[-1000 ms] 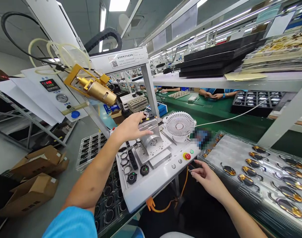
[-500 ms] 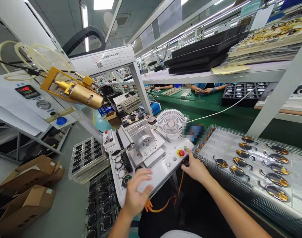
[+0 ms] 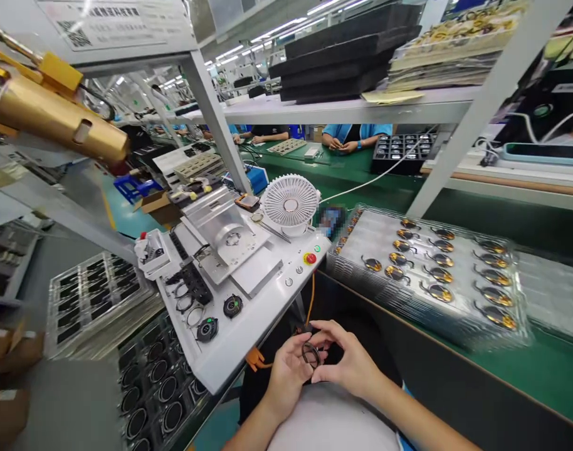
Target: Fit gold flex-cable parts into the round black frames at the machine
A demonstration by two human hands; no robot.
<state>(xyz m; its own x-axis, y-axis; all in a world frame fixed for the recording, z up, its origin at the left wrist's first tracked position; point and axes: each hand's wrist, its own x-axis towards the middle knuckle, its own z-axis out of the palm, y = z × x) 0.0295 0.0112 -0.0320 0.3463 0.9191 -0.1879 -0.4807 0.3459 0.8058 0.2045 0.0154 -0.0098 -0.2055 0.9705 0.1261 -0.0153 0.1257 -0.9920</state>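
Observation:
Just above my lap, both hands meet around a thin dark ring-shaped frame (image 3: 304, 354). My left hand (image 3: 286, 369) grips its left side with curled fingers. From the right, my right hand (image 3: 347, 360) pinches the same frame between thumb and fingers. Beyond them is a white machine base (image 3: 249, 341) with a metal fixture (image 3: 225, 232) on top. Two round black parts with green dots, one a round black module (image 3: 232, 305) and another black module (image 3: 207, 329), lie at its front left. Several thin rings (image 3: 195, 316) sit beside them.
A white fan (image 3: 290, 203) stands at the machine's back right, behind a red button (image 3: 310, 257). Stacked clear trays (image 3: 427, 263) with round parts are at right. A gold cylinder (image 3: 61, 119) hangs at upper left. Black trays (image 3: 150, 382) lie low left. A co-worker (image 3: 347, 138) sits across.
My right hand has left the button panel, and my left hand has come back from the machine's front edge. They now hold the ring-shaped frame together. The view has shifted right.

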